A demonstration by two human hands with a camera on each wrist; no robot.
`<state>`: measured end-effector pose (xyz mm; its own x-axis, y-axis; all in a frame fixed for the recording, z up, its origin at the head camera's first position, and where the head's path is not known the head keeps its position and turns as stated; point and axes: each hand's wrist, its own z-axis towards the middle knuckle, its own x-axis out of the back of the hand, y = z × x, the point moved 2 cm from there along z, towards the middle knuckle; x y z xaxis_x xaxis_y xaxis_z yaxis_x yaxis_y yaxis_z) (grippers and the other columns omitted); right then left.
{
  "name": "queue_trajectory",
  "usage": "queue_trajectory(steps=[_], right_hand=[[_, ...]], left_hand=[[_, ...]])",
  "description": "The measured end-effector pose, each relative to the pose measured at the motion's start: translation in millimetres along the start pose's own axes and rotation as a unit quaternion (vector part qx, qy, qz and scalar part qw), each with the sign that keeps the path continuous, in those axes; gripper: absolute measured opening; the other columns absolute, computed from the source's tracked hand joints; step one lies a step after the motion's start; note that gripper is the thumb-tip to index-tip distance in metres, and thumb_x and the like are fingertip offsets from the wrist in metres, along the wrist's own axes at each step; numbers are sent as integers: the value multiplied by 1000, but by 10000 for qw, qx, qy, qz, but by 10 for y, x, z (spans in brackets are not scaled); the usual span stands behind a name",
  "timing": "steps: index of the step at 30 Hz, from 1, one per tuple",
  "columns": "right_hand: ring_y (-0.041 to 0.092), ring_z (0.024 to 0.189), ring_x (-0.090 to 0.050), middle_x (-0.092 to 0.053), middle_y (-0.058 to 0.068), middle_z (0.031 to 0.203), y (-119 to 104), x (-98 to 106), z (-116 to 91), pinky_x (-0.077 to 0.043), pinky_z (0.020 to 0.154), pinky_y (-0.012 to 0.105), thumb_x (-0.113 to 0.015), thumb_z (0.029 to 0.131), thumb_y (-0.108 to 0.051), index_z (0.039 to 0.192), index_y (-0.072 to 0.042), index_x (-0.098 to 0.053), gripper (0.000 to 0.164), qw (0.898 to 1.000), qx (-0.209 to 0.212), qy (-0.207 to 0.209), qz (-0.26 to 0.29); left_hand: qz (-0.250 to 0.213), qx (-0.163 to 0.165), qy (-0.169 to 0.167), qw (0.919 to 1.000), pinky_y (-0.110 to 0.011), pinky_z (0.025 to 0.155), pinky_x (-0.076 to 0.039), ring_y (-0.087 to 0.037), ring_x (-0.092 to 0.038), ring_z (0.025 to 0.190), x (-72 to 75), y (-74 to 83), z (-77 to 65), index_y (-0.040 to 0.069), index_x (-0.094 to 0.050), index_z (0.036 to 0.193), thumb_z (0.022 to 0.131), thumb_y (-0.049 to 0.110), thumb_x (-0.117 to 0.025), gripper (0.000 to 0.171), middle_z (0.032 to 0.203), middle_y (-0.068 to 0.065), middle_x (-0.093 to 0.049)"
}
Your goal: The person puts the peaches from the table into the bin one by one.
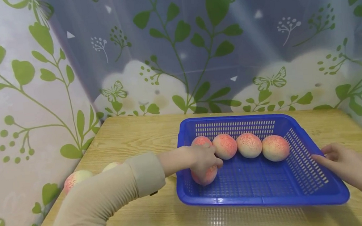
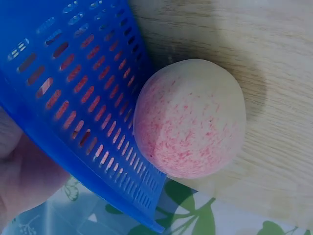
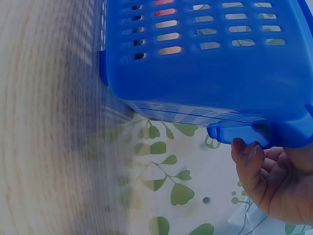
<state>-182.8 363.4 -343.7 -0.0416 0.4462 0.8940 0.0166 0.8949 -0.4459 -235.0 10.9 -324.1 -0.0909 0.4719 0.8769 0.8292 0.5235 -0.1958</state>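
The blue plastic basket (image 1: 264, 201) holds a back row of several pink-and-cream peaches, one of them this peach (image 1: 225, 146). In its front left corner lies another peach (image 1: 206, 176), with my left hand (image 1: 201, 158) reaching over the left rim and its fingers curled on that fruit. My left hand (image 2: 24, 171) is partly hidden behind the slotted basket wall in the left wrist view. At the basket's right rim, my right hand (image 1: 346, 162) grips the edge with the thumb on top. From below, the right wrist view has the right hand's fingers (image 3: 249, 169) curled under the rim.
Outside the basket wall, a peach (image 2: 190, 120) sits on the wooden table (image 2: 279, 156). Farther left are another peach (image 1: 77, 179) and a partly hidden pale one (image 1: 111, 166) behind my sleeve. A leaf-patterned curtain (image 1: 195, 53) stands behind the table.
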Motion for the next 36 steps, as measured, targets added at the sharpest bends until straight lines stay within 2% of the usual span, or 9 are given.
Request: queue_trajectory(steps=[7, 14, 19, 23, 29, 34, 36], right_hand=[[42, 84, -58, -61, 28, 90, 4, -12, 1, -46, 63, 48, -50, 93, -44, 110, 16, -47, 63, 10000, 4, -1, -19], [42, 83, -57, -59, 31, 92, -7, -4, -4, -47, 62, 48, -50, 93, -44, 111, 17, -45, 65, 9999, -78, -37, 61], [46, 86, -56, -58, 34, 95, -8, -5, -21, -47, 63, 49, -50, 93, -43, 112, 18, -45, 65, 9999, -66, -49, 59], [46, 86, -56, -58, 34, 95, -5, -5, -24, -46, 63, 49, -50, 93, -43, 112, 18, -45, 64, 9999, -45, -27, 88], [44, 85, -57, -58, 34, 95, -9, -2, -19, -46, 62, 48, -49, 93, -43, 112, 17, -45, 63, 9999, -81, 2, 80], [46, 86, -56, -58, 35, 96, -15, -1, -21, -46, 63, 48, -49, 93, -44, 112, 17, -44, 65, 9999, -135, -10, 26], [46, 86, -56, -58, 35, 96, -17, -5, -22, -46, 63, 48, -49, 93, -45, 112, 17, -44, 65, 9999, -143, -28, 29]], left_hand=[[-483, -230, 85, 9985, -27, 79, -45, -13, -48, 101, -15, -32, -1, 26, -56, 127, 73, 34, -72, 57, 119, -3, -50], [-625, -56, 142, 9979, -29, 88, -42, -16, -47, 110, -24, -49, 12, 24, -58, 128, 74, 37, -72, 57, 123, -1, -52], [-760, -81, 186, 9969, -26, 84, -44, -14, -53, 101, -13, -59, 7, 19, -59, 123, 72, 37, -74, 57, 115, -1, -55], [-672, -126, 282, 9973, -26, 81, -45, -13, -55, 94, -4, -68, 0, 16, -61, 118, 72, 38, -73, 53, 108, 0, -58], [-481, 22, 433, 9979, -28, 85, -42, -14, -48, 100, -13, -81, -26, 20, -61, 121, 72, 43, -72, 55, 112, 1, -54], [-857, 98, 464, 9952, -31, 79, -45, -12, -49, 97, -35, -112, -68, 22, -53, 130, 74, 44, -72, 63, 112, 2, -51], [-1018, 54, 641, 9927, -31, 77, -46, -11, -50, 96, -29, -153, -107, 21, -52, 131, 76, 46, -70, 63, 110, 2, -51]])
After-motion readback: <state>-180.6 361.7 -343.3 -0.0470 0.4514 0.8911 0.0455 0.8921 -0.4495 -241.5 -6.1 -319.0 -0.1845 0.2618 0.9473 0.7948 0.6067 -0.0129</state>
